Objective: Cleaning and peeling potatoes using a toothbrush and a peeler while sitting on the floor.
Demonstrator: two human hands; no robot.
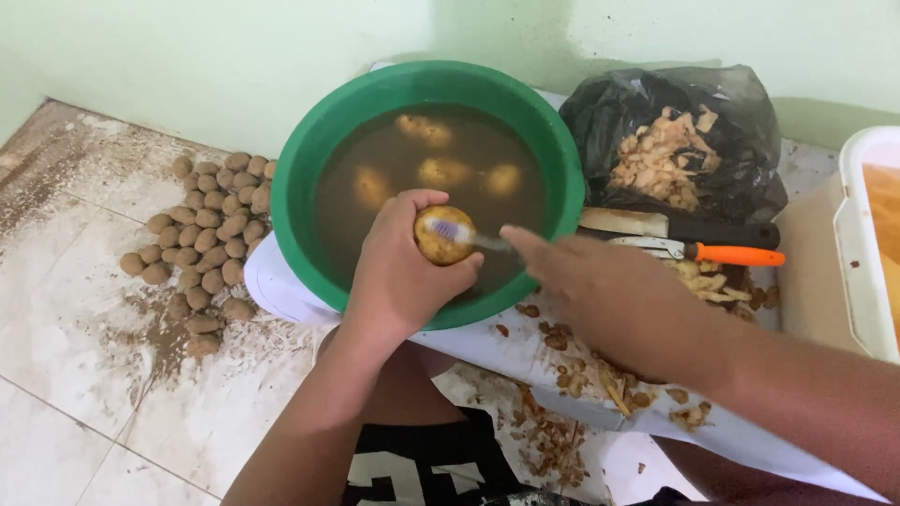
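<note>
My left hand [398, 272] grips a small yellow potato [441, 242] over the near rim of a green basin [309, 169] filled with muddy brown water. My right hand [600, 290] holds a toothbrush [469, 236] by its handle, and the bristle head rests against the potato. Several peeled potatoes [441, 169] float in the water at the far side of the basin.
A heap of several unwashed brown potatoes [206, 230] lies on the dirty tiled floor at left. A black bag of peelings [670, 150] sits at the back right, with a knife [675, 228] and an orange-handled peeler [712, 251] before it. A white tub [858, 244] stands far right.
</note>
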